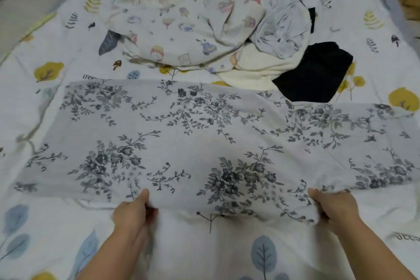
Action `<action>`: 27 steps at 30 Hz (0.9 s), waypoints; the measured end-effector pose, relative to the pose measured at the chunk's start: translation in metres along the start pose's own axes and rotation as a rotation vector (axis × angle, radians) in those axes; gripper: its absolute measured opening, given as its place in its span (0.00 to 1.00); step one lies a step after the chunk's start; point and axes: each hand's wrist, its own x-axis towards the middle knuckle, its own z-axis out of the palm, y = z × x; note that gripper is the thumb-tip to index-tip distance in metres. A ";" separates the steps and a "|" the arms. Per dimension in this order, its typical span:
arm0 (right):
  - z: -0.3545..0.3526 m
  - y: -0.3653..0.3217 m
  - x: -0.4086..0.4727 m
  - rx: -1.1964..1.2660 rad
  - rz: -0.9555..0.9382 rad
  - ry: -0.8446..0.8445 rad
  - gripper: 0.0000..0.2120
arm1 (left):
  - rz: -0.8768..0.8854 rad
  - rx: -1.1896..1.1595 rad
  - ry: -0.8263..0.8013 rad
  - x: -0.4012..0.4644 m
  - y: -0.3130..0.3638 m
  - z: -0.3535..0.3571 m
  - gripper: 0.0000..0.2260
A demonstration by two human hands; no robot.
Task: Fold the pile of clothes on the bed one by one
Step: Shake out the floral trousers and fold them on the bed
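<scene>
Grey floral cloth, spread flat across the bed.
Left hand and right hand each pinched its near edge, thumbs on top, fingers curled beneath. Beyond it lay the pile: cartoon-print garment, pale lilac garment, cream garment, black garment, the last two touching the cloth's far edge.

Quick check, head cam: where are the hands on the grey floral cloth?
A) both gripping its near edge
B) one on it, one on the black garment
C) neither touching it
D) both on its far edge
A: the left hand and right hand each have a grip on the near edge of the grey floral cloth, spread flat on the bed.
</scene>
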 end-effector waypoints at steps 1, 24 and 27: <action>0.002 -0.002 -0.003 -0.041 0.008 0.018 0.15 | 0.002 0.009 -0.014 -0.001 0.001 0.001 0.11; 0.074 -0.029 -0.043 -1.167 -0.775 -0.062 0.35 | 1.029 1.554 -0.079 0.025 0.020 -0.001 0.39; 0.075 -0.058 -0.059 -0.960 -1.003 0.090 0.22 | 1.230 1.366 0.092 0.035 0.061 -0.012 0.21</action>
